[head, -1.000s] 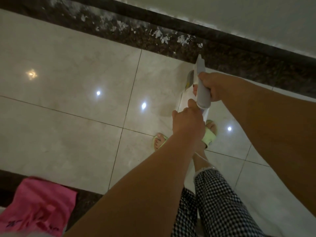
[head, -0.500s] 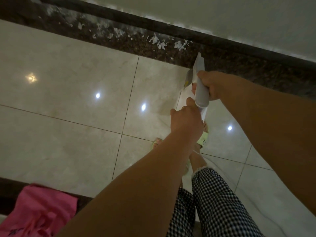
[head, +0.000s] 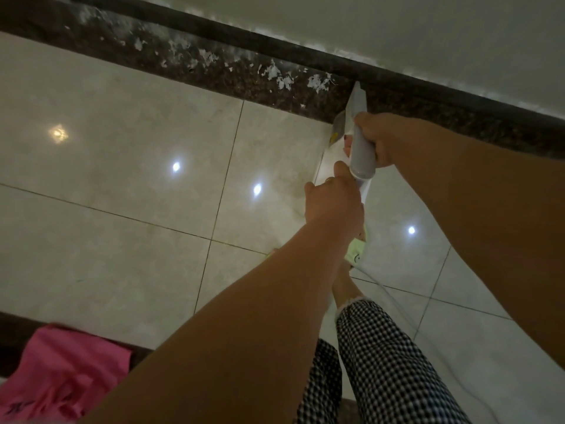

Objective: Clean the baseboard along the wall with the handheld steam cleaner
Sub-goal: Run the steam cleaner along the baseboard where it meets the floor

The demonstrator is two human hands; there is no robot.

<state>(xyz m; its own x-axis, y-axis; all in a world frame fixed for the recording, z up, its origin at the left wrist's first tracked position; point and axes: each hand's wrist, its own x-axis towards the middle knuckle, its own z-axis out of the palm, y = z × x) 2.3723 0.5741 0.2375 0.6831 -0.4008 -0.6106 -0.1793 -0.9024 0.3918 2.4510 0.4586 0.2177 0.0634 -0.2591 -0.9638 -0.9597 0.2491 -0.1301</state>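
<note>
A white and grey handheld steam cleaner (head: 357,142) points away from me, its narrow tip against the dark baseboard (head: 305,68) at the foot of the pale wall. My right hand (head: 379,139) grips the grey handle from the right side. My left hand (head: 333,200) holds the white rear end of the cleaner just below it, fingers curled. White flaky patches (head: 284,76) spot the dark speckled strip left of the tip.
Glossy beige floor tiles (head: 122,148) fill the left. A pink cloth (head: 61,374) lies at the bottom left on a dark ledge. My legs in checked trousers (head: 382,362) and a light green slipper (head: 356,254) are below. A thin white cord (head: 394,298) trails on the floor.
The cleaner's tip has slid right along the baseboard, past the white flaky patches. Both hands kept their grip, and my feet shifted nearer under my arms.
</note>
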